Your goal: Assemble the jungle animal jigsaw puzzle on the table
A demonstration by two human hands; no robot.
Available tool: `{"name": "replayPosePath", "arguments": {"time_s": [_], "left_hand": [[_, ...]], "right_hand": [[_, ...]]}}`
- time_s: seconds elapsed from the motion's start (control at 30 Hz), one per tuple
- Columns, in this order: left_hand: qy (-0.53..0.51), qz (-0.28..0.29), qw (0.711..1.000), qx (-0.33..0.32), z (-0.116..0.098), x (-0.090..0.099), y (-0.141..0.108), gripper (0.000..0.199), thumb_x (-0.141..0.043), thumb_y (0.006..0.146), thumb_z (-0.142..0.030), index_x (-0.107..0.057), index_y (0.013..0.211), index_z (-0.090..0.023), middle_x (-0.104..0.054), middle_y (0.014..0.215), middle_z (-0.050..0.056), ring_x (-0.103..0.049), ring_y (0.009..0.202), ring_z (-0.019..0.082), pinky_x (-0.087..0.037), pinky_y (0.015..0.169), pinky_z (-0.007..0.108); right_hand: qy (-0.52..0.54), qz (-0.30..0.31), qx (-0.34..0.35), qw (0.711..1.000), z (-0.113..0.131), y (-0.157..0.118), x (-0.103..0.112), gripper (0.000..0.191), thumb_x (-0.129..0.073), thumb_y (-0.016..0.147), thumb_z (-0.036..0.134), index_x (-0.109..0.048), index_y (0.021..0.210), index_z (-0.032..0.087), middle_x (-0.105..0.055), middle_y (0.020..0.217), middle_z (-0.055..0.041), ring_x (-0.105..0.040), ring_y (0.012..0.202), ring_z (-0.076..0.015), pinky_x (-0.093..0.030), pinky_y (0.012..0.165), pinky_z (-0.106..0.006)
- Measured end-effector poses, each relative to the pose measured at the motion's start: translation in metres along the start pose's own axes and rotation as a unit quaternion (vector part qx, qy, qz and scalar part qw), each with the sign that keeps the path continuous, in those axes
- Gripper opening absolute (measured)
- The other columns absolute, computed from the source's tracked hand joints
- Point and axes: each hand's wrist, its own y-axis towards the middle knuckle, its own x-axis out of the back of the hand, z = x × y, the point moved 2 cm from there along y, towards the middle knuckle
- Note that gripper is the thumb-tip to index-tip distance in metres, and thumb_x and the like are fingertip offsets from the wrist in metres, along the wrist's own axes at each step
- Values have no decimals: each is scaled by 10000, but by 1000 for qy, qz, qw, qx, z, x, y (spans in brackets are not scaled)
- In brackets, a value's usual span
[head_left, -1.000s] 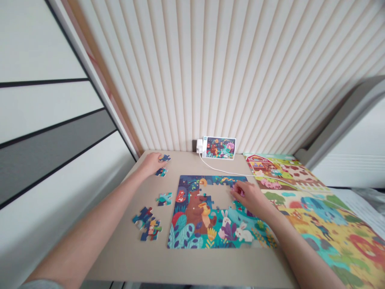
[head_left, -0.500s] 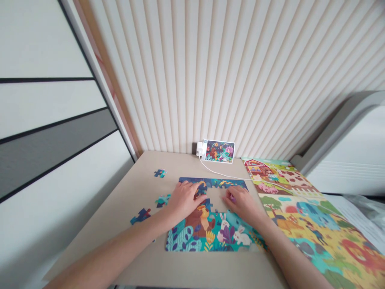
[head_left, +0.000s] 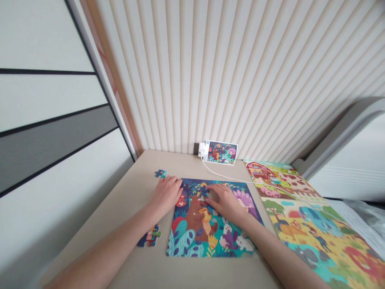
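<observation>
A jigsaw puzzle [head_left: 198, 228] with a bear, rabbits and a peacock lies on the table, largely assembled. My right hand [head_left: 225, 202] rests over its upper middle, thumb and forefinger apart, and hides much of the centre; a small beige patch shows beneath it. At the puzzle's upper left edge, my left hand [head_left: 167, 194] lies palm down with its fingers stretched towards the border. What is under that palm is hidden. Just beyond its fingers sits a small blue and teal puzzle piece [head_left: 161, 173]. Another loose piece [head_left: 149, 236], coloured dark blue, green and red, lies beside my left forearm.
A picture card [head_left: 221, 152] showing the puzzle's scene leans against the ribbed wall beside a white charger [head_left: 201, 149]. Its white cable [head_left: 222, 175] runs right across a farm puzzle [head_left: 276, 178]. An animal puzzle [head_left: 319, 233] lies nearer, at right.
My left hand has moved left from the puzzle's middle to its edge. The right hand has shifted left over the central gap, uncovering the peacock. A loose piece now shows beside my left forearm.
</observation>
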Motion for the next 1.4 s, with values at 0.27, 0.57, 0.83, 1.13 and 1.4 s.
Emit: {"name": "replayPosePath", "arguments": {"time_s": [0.27,0.57,0.83,1.13,1.4], "left_hand": [[7,5,1000,-4,-4,-7,-2,197,-532,1018,-227,-712,1089,-188,-698,1017,95,-627,1013,278,-415,905,423],[-29,1,998,-61,-14,2,-2,218,-510,1027,-219,-712,1103,-188,-682,1062,96,-607,1052,263,-443,922,421],[-100,18,970,-223,-50,15,-15,271,-504,1042,-234,-678,1249,-244,-671,1119,71,-591,1065,232,-459,943,396],[-80,33,969,-233,-55,18,-16,267,-465,1056,-226,-688,1203,-235,-669,1071,79,-593,1051,240,-441,915,395],[-79,14,971,-225,-54,14,-16,280,-486,1052,-249,-643,1278,-193,-683,1130,96,-601,1066,247,-444,916,403]], "right_hand": [[2,9,-3,1000,-6,-1,1,344,-715,927,325,-670,1266,283,-718,1222,-65,-626,1171,-275,-459,1035,-447],[-24,53,5,998,-14,-4,17,448,-658,946,280,-609,1390,315,-712,1273,-55,-586,1231,-282,-422,1071,-476],[-21,39,23,999,-14,-3,12,407,-672,928,280,-659,1334,301,-728,1246,-57,-606,1205,-282,-448,1060,-475],[-10,42,31,999,-14,-4,9,411,-646,964,276,-639,1375,290,-726,1250,-72,-616,1209,-271,-452,1069,-451],[1,21,32,999,-8,-5,8,407,-669,943,254,-650,1348,291,-724,1274,-65,-616,1210,-276,-455,1066,-472]]}}
